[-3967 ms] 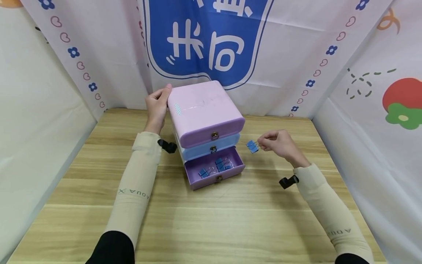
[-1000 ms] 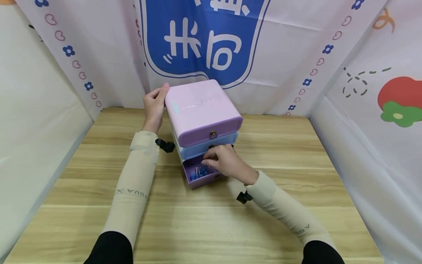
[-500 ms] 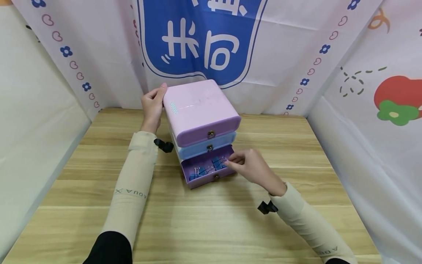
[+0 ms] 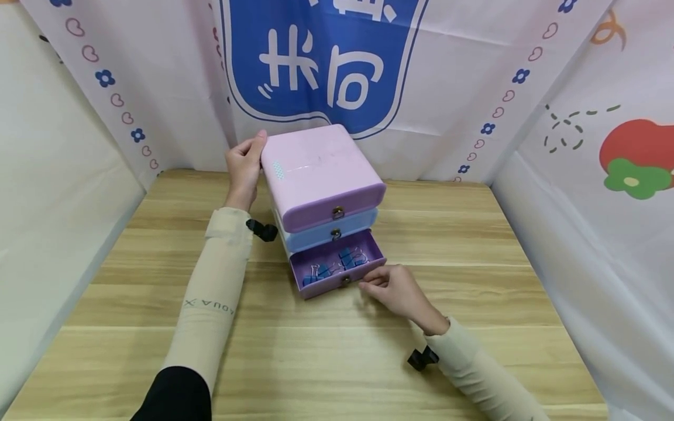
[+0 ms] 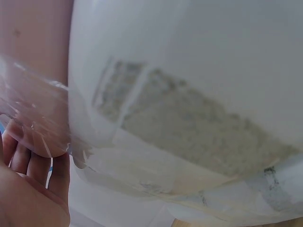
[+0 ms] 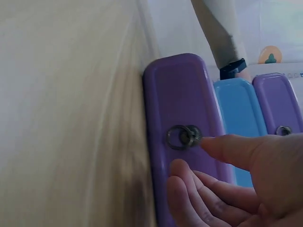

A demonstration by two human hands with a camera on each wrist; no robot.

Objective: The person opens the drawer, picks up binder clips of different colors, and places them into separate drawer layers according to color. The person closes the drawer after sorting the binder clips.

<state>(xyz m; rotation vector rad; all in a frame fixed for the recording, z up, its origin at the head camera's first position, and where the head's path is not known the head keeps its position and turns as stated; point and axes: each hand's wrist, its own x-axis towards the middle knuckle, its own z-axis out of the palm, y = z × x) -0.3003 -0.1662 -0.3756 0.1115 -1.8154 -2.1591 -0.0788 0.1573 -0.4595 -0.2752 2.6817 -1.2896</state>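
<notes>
A small three-tier drawer cabinet (image 4: pixel 321 169) has a pink top, with its bottom purple drawer (image 4: pixel 310 292) pulled out. Inside that drawer lie several blue binder clips (image 4: pixel 347 258) with wire handles. My left hand (image 4: pixel 243 172) grips the cabinet's back left corner, thumb at the top edge; in the left wrist view its fingers bend around the back edge. At the drawer's front right, my right hand (image 4: pixel 396 292) holds nothing, fingers loosely bent. In the right wrist view its thumb is close to the drawer's ring pull (image 6: pixel 182 137); whether it touches cannot be told.
The blue middle drawer (image 4: pixel 358 227) and the purple top drawer (image 4: pixel 305 219) are closed, each with a ring pull. Under the cabinet is a wooden table (image 4: pixel 295 362). A printed cloth (image 4: pixel 437 105) hangs close behind it, with white side walls.
Four seconds ago my right hand pinched a blue binder clip beside the cabinet. It reached into the drawer, then came out without it, moving to the drawer's front. The left hand stays put.
</notes>
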